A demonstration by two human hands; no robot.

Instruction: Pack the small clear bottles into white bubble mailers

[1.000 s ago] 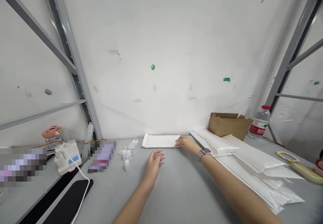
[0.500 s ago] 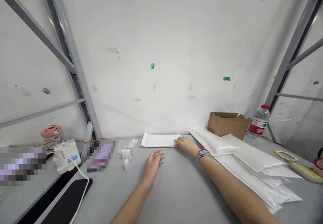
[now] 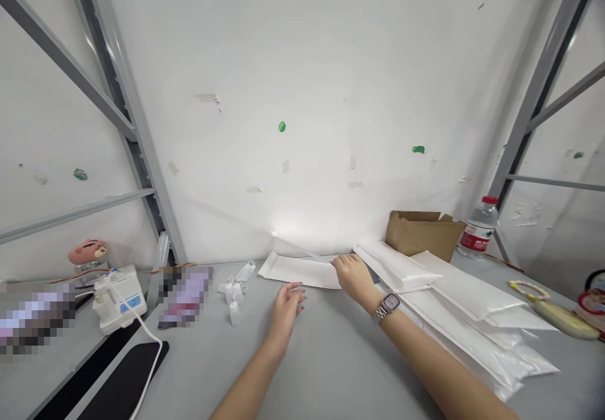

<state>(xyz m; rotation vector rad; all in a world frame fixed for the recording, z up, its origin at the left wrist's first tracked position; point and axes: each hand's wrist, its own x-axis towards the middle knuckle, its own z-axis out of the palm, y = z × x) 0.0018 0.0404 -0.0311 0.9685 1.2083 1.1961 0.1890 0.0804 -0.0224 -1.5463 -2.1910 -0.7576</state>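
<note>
A long white envelope point(image 3: 300, 271) lies on the grey table near the wall, its folded end to the left. My right hand point(image 3: 353, 275), with a watch point(image 3: 388, 304) on the wrist, is closed at the envelope's right end. From these fingers a thin pale edge slants up to the left above the envelope; whether it belongs to the same envelope or a second one I cannot tell. My left hand point(image 3: 286, 311) hovers just in front of the envelope, fingers apart and holding nothing. Left of it are several small white plastic bottles point(image 3: 234, 313).
Several white padded envelopes point(image 3: 472, 291) are heaped at right, before a cardboard box point(image 3: 418, 234) and a water bottle point(image 3: 479, 229). A bracelet point(image 3: 529, 291) lies far right. At left are a white power adapter point(image 3: 120, 300) with a cable and a black pad point(image 3: 125, 382).
My right hand has closed and raised its end, and a thin pale edge now slants above the envelope. The envelope lies more tilted. My left hand has hardly moved.
</note>
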